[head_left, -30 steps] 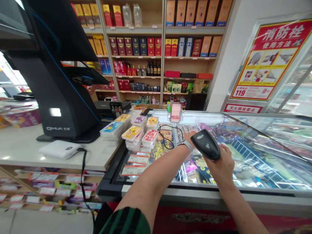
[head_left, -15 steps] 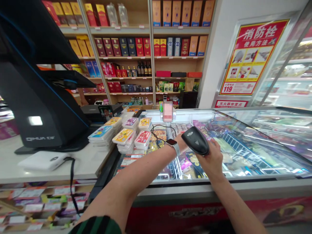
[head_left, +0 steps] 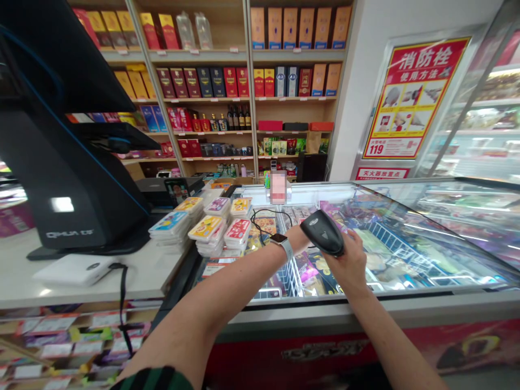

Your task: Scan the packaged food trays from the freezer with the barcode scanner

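Gripping the black barcode scanner (head_left: 323, 233), the right hand (head_left: 347, 265) stays curled round it; left hand (head_left: 298, 239) just beside, fingers hidden, so can't tell its grip. Basically only the view's swung right, chest freezer (head_left: 365, 309) below both hands, so seemingly no new step.

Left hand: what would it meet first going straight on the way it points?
Probably the black scanner in the right hand. The left hand has its fingers hidden behind that scanner, so depth is unclear; it might pass beneath.
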Demonstrator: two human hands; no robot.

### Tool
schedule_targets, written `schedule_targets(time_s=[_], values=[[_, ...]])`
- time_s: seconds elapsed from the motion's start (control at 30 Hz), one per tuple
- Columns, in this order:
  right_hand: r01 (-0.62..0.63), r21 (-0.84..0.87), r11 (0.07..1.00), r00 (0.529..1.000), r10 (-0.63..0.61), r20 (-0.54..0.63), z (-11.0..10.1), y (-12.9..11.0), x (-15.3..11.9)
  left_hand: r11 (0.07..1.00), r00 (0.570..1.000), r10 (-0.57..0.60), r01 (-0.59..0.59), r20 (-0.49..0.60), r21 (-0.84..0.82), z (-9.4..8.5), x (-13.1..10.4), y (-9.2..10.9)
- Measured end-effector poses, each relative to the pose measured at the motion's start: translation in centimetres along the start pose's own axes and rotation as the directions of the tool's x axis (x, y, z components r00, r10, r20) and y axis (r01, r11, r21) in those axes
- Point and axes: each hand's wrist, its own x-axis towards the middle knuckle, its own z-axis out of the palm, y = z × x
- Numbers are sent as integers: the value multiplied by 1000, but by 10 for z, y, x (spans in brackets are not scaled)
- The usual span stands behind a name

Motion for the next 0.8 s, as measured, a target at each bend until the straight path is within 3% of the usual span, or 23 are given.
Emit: schedule_targets(time_s=[0.1,0.23,0.33,0.43,0.6,0.8], values=[[-10,2,1000,1000,10,-9,-1,-1,1,998,999,-39,39,19,-44,-8,-11,-6],[-19,5,1000,1000,19,-2,-1,-2,1,979,983,-151,134,-107,-151,-24,-23,-11],[-25,11,1000,1000,24,10,-1,-2,0,933,928,-294,227,-229,-278,-33,-32,-15],[-35,22,999,999,35,31,-1,-1,-1,848,857,-434,283,-280,-448,-36,-40,-21],[-40,35,999,997,38,63,-1,-1,-1,654,792,-566,262,-229,-710,-42,-54,-26],[-26,27,999,997,24,78,-1,-4,2,516,769,-603,175,-210,-839,-72,-79,-18]])
